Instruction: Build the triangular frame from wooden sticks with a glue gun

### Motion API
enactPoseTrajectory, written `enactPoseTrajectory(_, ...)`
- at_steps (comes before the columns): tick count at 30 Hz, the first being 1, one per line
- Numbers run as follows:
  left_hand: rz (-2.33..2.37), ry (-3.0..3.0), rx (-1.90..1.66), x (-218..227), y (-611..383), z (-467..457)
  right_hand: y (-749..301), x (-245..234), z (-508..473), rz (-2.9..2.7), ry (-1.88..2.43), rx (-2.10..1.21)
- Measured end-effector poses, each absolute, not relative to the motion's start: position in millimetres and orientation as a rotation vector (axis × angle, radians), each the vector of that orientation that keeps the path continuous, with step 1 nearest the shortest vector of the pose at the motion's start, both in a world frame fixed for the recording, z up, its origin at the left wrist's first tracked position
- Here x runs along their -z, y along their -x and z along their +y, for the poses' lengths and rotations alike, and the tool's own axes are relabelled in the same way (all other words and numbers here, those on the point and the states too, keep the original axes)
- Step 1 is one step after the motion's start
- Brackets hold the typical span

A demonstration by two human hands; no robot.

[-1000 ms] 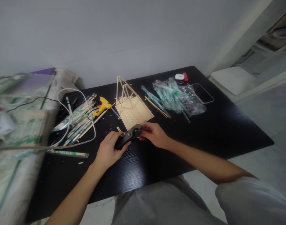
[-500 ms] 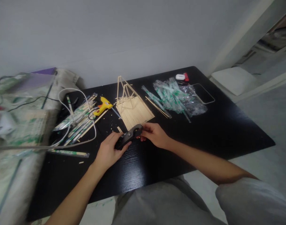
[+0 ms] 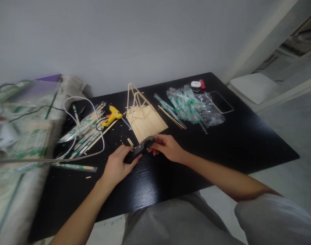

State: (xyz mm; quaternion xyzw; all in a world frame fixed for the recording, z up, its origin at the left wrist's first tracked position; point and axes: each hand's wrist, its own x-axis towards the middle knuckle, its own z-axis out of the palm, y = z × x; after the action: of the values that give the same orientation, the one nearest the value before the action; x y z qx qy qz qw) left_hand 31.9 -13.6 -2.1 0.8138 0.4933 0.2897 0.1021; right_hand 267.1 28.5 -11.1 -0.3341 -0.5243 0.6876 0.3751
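Note:
My left hand [image 3: 119, 161] is closed around the handles of a black hand cutter [image 3: 140, 148] with a curved jaw, held above the black table. At the jaw end, my right hand [image 3: 168, 148] pinches with thumb and fingers; whatever lies between them is too small or hidden to make out. Just beyond the cutter lies a flat panel of wooden sticks [image 3: 147, 122] set side by side. A frame of thin sticks [image 3: 136, 98] stands upright at its far left part, coming to peaks.
Left of the panel lie a yellow glue gun [image 3: 113, 116], wrapped chopsticks [image 3: 86, 132] and a looping white cable [image 3: 103, 139]. To the right are loose sticks [image 3: 172, 117], crumpled plastic wrappers [image 3: 187, 103], a phone [image 3: 221, 102] and a white case [image 3: 195, 84]. Stick scraps dot the black table [image 3: 196, 153].
The cutter has tilted slightly in my left hand, and its handles look closer together. My right hand has barely shifted; the things on the table stay where they were.

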Motion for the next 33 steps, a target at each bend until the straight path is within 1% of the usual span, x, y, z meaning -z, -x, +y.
enactPoseTrajectory(33,1.457,-2.410,-0.802,7.8,-27.8,-13.5,-266.3,11.7,28.6,-1.318,0.827,-1.790)
